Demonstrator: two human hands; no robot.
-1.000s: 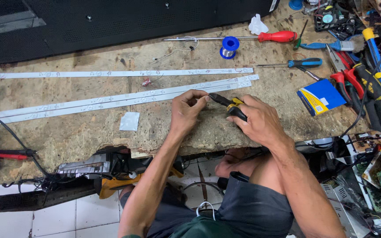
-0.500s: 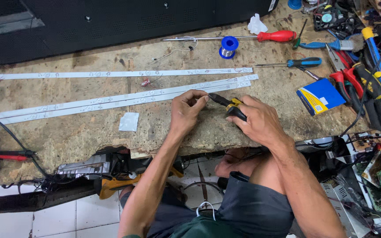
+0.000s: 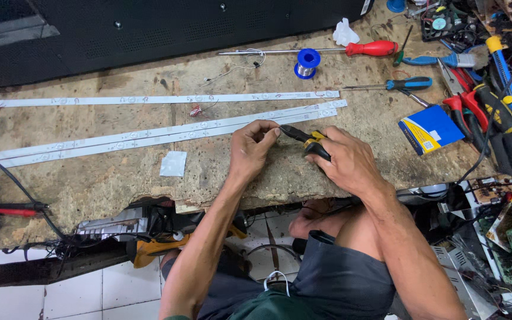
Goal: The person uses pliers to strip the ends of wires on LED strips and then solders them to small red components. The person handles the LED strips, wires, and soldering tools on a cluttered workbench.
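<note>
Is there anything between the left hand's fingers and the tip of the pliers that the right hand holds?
Nothing visible: the left hand has its fingers right at the tip of the pliers, held by the right hand.

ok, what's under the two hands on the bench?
Bare worn benchtop shows around them. The right hand grips black-and-yellow pliers, tip at the left hand fingertips. Whatever is pinched there is covered, as is the bench under both palms.
</note>
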